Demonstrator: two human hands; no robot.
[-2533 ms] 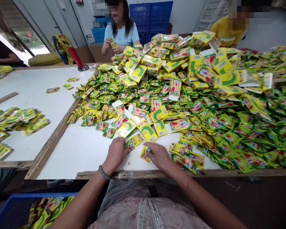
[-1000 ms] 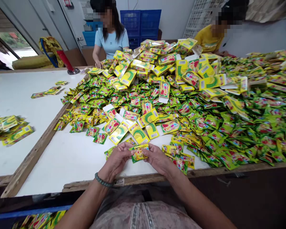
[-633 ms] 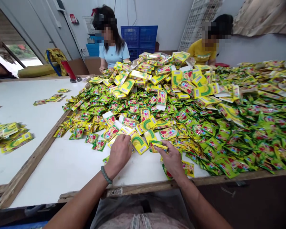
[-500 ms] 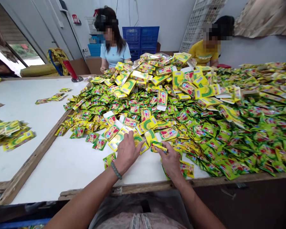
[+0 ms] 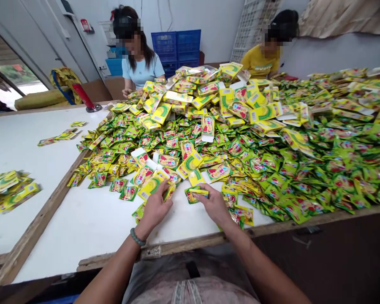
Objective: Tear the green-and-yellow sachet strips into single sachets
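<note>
Left hand (image 5: pixel 157 207) has slid back a bit from the flat yellow printed cardboard boxes (image 5: pixel 152 184), and the right hand (image 5: pixel 214 206) has edged inward. Left one's half open, thumb apart from the fingers; a yellow printed piece (image 5: pixel 169 193) shows right by the fingertips, but can't tell if it's gripped. Right one's got small glossy green-and-yellow sachets (image 5: pixel 190 196) pinched between thumb and fingers, over the white tabletop (image 5: pixel 107 223), just nearside of the boxes. Big heap of shiny green packets (image 5: pixel 272 177) sprawls off to the right.
</note>
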